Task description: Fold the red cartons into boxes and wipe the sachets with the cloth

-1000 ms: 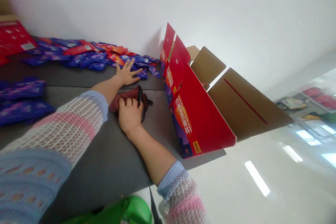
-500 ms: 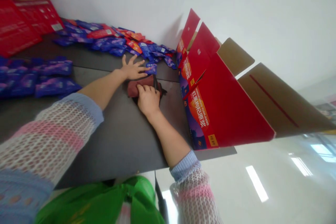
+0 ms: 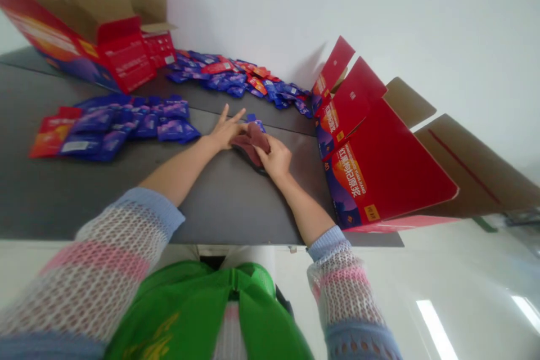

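A folded reddish-brown cloth (image 3: pixel 257 136) is between my two hands above the dark grey table, with a black piece showing under its lower edge. My right hand (image 3: pixel 278 158) grips the cloth's right side, thumb on top. At the left side, my left hand (image 3: pixel 225 130) pinches the cloth's edge while some of its fingers stick up and apart. Just behind the cloth lies a single blue sachet (image 3: pixel 254 120), partly hidden by it. What the black piece is, I cannot tell.
Blue and red sachets (image 3: pixel 230 76) lie heaped along the wall. More sachets (image 3: pixel 122 121) lie in rows on the table (image 3: pixel 236 208) at left. Open red cartons stand on both sides, one at right (image 3: pixel 379 163) and one at back left (image 3: pixel 122 59). A green apron (image 3: pixel 185 315) covers my front.
My left hand has come down from beside the sachet onto the cloth. The cloth, flat under my right hand before, is now folded up between both hands. The view has shifted left.
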A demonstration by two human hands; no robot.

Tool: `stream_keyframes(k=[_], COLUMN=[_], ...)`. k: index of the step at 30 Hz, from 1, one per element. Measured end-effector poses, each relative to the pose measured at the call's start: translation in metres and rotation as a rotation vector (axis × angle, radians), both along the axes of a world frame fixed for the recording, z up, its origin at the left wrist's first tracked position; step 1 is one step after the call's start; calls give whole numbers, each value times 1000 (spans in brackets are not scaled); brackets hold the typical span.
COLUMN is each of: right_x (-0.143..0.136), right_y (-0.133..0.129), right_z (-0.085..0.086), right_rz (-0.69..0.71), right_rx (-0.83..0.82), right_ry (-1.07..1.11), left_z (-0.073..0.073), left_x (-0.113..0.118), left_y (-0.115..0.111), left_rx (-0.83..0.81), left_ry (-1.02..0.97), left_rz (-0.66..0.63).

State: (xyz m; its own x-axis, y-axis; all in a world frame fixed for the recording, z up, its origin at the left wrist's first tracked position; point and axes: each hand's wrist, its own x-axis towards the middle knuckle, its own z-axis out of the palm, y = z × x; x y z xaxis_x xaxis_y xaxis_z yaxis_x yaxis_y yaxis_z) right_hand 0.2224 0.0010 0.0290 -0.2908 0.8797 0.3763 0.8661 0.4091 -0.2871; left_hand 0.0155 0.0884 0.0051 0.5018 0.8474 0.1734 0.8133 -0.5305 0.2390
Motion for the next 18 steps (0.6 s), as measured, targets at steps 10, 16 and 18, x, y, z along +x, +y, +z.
stream_keyframes(k=[10,16,18], right_x=[27,26,25], right_y=[2,10,10], right_z=[14,5,3], right_rz=[-324,-294,-240], right_rx=[180,117,117], right_ry=[406,471,447], left_z=[10,7,9], left_x=[-25,24,45], left_y=[-48,-92,-96], left_rx=[234,223,131], left_ry=[-93,-28,55], left_rz=[152,261,314])
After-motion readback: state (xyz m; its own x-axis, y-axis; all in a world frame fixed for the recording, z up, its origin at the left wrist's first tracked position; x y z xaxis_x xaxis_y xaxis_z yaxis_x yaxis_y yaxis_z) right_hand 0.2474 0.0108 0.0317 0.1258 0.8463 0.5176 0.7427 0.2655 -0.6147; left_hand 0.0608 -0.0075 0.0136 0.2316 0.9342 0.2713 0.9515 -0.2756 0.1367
